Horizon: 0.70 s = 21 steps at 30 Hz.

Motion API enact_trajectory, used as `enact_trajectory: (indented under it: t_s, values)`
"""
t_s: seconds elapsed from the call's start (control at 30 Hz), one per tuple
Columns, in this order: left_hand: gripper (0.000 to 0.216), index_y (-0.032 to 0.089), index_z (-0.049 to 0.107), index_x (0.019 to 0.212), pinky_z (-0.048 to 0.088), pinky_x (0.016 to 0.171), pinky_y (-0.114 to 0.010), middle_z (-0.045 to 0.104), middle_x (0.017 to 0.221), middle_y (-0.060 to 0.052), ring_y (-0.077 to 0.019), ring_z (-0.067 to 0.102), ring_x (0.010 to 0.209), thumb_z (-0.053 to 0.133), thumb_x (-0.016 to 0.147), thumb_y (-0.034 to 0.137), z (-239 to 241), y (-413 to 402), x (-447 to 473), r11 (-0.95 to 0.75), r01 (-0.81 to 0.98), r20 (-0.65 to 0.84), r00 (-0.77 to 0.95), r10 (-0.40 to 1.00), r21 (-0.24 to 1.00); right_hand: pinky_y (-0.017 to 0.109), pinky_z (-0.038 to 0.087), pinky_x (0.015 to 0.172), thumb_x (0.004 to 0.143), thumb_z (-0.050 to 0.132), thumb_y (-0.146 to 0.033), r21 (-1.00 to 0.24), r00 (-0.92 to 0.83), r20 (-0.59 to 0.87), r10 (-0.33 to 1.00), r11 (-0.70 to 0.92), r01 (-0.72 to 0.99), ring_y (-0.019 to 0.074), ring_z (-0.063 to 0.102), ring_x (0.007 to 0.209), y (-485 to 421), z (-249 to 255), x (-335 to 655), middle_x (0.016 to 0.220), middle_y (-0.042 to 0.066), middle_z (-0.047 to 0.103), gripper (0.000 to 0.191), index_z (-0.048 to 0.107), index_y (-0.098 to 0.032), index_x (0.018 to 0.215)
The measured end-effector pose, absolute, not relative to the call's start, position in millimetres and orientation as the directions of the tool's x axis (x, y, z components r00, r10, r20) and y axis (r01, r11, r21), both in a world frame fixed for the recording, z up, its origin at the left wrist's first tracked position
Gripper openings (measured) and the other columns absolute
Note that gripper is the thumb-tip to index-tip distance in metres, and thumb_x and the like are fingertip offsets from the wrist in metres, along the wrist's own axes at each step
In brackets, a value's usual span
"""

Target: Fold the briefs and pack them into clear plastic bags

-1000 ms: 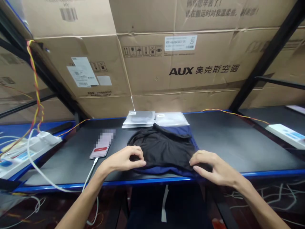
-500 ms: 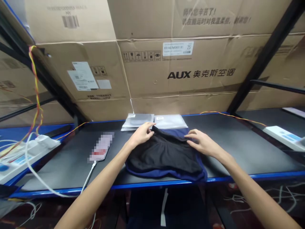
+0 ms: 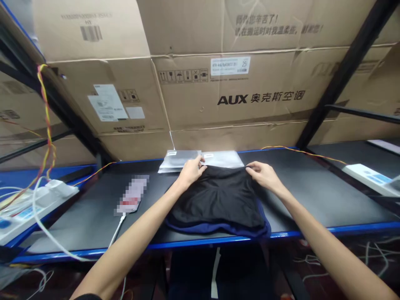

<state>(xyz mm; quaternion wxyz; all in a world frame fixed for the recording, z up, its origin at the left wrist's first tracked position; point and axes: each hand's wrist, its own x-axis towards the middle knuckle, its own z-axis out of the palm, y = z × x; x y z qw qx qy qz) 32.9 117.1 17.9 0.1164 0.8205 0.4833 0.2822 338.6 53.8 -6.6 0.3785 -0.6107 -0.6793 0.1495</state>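
Note:
A black garment lies spread over a navy garment, whose edge shows along the front and right. Both rest on the dark table. My left hand pinches the black garment's far left corner. My right hand pinches its far right corner. The cloth's far edge is stretched straight between the two hands.
Two clear plastic bags lie just behind the garments. A phone on a white cable lies to the left. Power strips sit at far left and far right. Cardboard boxes wall the back.
Both hands moved from the garment's near edge to its far edge and took hold of the far corners. The black cloth now lies flatter and covers more of the navy one.

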Motion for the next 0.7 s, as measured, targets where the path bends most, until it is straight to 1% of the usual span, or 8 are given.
enact_trajectory:
  t_s: [0.07, 0.17, 0.27, 0.33, 0.43, 0.5, 0.6, 0.7]
  values:
    - [0.021, 0.023, 0.064, 0.105, 0.05, 0.077, -0.032, 0.07, 0.077, -0.002, -0.0224, 0.068, 0.076, 0.065, 0.084, 0.027, 12, 120, 36, -0.499, 0.745, 0.336, 0.378, 0.862, 0.443, 0.033, 0.053, 0.064, 0.081, 0.057, -0.037, -0.609, 0.014, 0.345, 0.939, 0.213, 0.764, 0.0218, 0.067, 0.065, 56, -11, 336, 0.07, 0.003, 0.072, 0.021, 0.07, -0.022, 0.089]
    - [0.025, 0.022, 0.066, 0.109, 0.051, 0.078, -0.034, 0.072, 0.085, -0.006, -0.0247, 0.069, 0.081, 0.066, 0.085, 0.029, 2, 118, 36, -0.495, 0.758, 0.323, 0.384, 0.865, 0.425, 0.033, 0.052, 0.067, 0.082, 0.057, -0.034, -0.539, -0.026, 0.349, 0.937, 0.224, 0.812, 0.0221, 0.067, 0.066, 56, -17, 334, 0.071, 0.004, 0.072, 0.02, 0.073, -0.023, 0.089]
    - [0.036, 0.022, 0.061, 0.122, 0.052, 0.081, -0.034, 0.072, 0.096, -0.008, -0.0239, 0.069, 0.084, 0.063, 0.088, 0.034, -1, 109, 33, -0.486, 0.762, 0.334, 0.366, 0.868, 0.427, 0.036, 0.053, 0.071, 0.084, 0.055, -0.034, -0.487, -0.033, 0.374, 0.927, 0.226, 0.844, 0.0236, 0.066, 0.071, 52, -20, 334, 0.078, 0.006, 0.071, 0.026, 0.072, -0.021, 0.098]
    - [0.039, 0.022, 0.057, 0.128, 0.052, 0.084, -0.034, 0.071, 0.104, -0.007, -0.0227, 0.068, 0.09, 0.058, 0.091, 0.035, 2, 99, 28, -0.492, 0.754, 0.368, 0.35, 0.861, 0.434, 0.04, 0.053, 0.077, 0.087, 0.053, -0.037, -0.46, -0.021, 0.411, 0.912, 0.227, 0.858, 0.0268, 0.066, 0.082, 48, -18, 333, 0.089, 0.01, 0.071, 0.033, 0.07, -0.019, 0.108]
    - [0.033, 0.022, 0.06, 0.124, 0.048, 0.097, -0.034, 0.068, 0.118, -0.007, -0.022, 0.063, 0.108, 0.055, 0.093, 0.032, 13, 79, 19, -0.579, 0.705, 0.473, 0.379, 0.795, 0.409, 0.045, 0.05, 0.091, 0.091, 0.049, -0.042, -0.429, -0.039, 0.477, 0.878, 0.272, 0.861, 0.0299, 0.062, 0.102, 35, -12, 325, 0.107, 0.012, 0.068, 0.037, 0.067, -0.02, 0.115]
    - [0.029, 0.021, 0.065, 0.117, 0.043, 0.105, -0.034, 0.066, 0.123, -0.007, -0.0217, 0.059, 0.117, 0.055, 0.093, 0.033, 19, 64, 12, -0.665, 0.649, 0.485, 0.475, 0.734, 0.37, 0.044, 0.048, 0.098, 0.093, 0.049, -0.043, -0.417, -0.126, 0.509, 0.851, 0.372, 0.829, 0.0283, 0.06, 0.109, 24, -6, 315, 0.111, 0.01, 0.068, 0.033, 0.068, -0.024, 0.113]
    - [0.038, 0.023, 0.063, 0.124, 0.036, 0.113, -0.039, 0.058, 0.137, -0.008, -0.024, 0.05, 0.131, 0.055, 0.093, 0.043, 20, 43, 0, -0.734, 0.589, 0.317, 0.663, 0.678, 0.337, 0.045, 0.043, 0.107, 0.095, 0.049, -0.046, -0.418, -0.333, 0.426, 0.841, 0.509, 0.752, 0.0274, 0.053, 0.125, 6, 0, 298, 0.129, 0.009, 0.063, 0.038, 0.064, -0.026, 0.124]
    - [0.055, 0.029, 0.048, 0.141, 0.025, 0.118, -0.05, 0.035, 0.156, -0.007, -0.0301, 0.03, 0.144, 0.052, 0.093, 0.054, 12, 29, -9, -0.729, 0.607, 0.129, 0.734, 0.667, 0.316, 0.051, 0.027, 0.116, 0.092, 0.05, -0.057, -0.386, -0.475, 0.237, 0.847, 0.531, 0.754, 0.0297, 0.032, 0.143, -5, -2, 287, 0.151, 0.007, 0.044, 0.056, 0.05, -0.029, 0.141]
